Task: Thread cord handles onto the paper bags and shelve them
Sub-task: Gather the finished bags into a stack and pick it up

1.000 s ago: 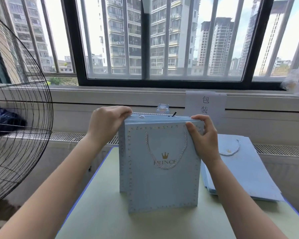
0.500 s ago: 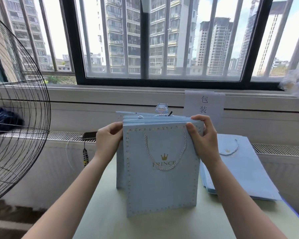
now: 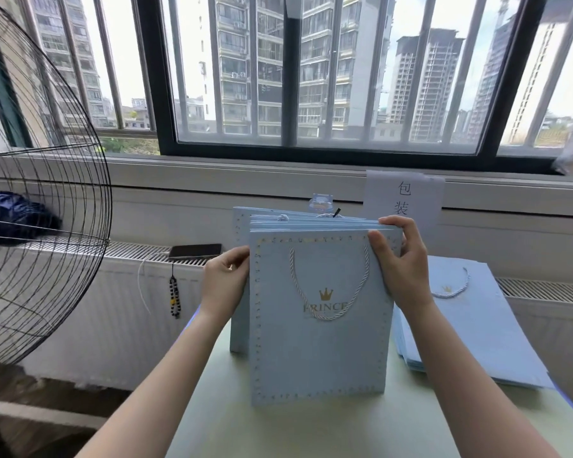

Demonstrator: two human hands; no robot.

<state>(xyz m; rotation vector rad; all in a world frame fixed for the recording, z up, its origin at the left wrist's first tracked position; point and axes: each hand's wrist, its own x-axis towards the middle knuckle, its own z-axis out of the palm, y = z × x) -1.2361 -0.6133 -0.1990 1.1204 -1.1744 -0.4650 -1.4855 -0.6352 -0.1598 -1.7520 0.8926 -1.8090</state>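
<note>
On green table (image 3: 311, 431) below barred window (image 3: 328, 77), upright blue bags (image 3: 318, 352)

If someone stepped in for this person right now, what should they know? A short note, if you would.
The left hand grips the left edge of the upright stack of bags; the right hand grips its top right corner.
The stack stands on the table; a flat pile of bags lies to its right.
Done: the front bag carries its cord handle, as does the flat pile's top bag.
Left: shelving; no shelf in view.
</note>
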